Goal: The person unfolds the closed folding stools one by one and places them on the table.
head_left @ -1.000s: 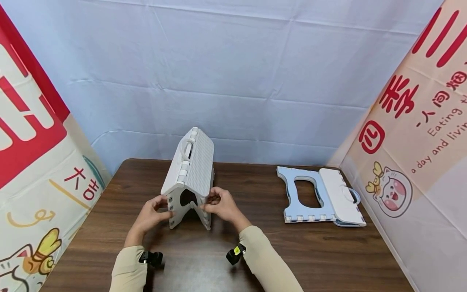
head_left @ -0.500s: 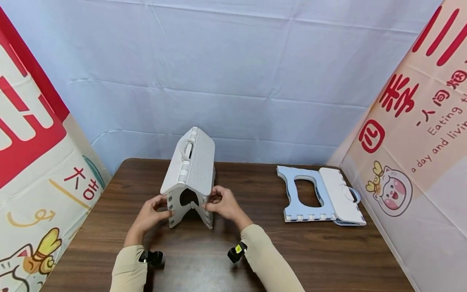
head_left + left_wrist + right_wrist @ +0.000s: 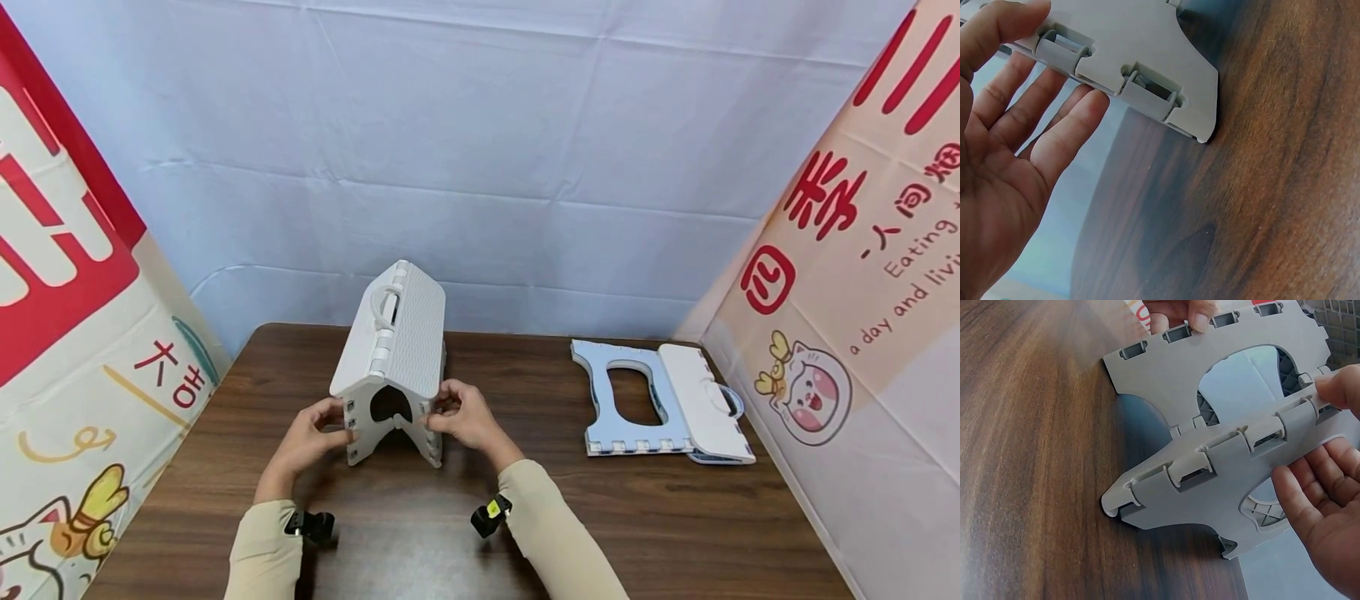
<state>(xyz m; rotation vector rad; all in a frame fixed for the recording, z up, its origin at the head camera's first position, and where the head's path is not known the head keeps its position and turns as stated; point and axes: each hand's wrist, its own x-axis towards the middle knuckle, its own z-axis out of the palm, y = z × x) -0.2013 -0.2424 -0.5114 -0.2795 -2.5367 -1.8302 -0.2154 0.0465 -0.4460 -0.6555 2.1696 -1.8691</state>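
Note:
A white folding stool (image 3: pixel 412 333) stands partly unfolded on the table, its two top panels sloping like a roof with a loop handle at the ridge. My left hand (image 3: pixel 303 442) pinches the edge of its left side leg, thumb on the front face and fingers behind, as the left wrist view shows. On the right side leg (image 3: pixel 1222 462), my right hand (image 3: pixel 468 421) has its thumb on the hinged edge and its fingers along the outer face. Both legs' lower ends touch the table.
A folded blue and white stool (image 3: pixel 641 437) lies flat at the right of the brown wooden table (image 3: pixel 405 533). A pale cloth hangs behind the table, and printed cloths hang at both sides.
The white stool's right panel and right leg have moved slightly outward to the right, together with my right hand. My left hand keeps nearly the same place.

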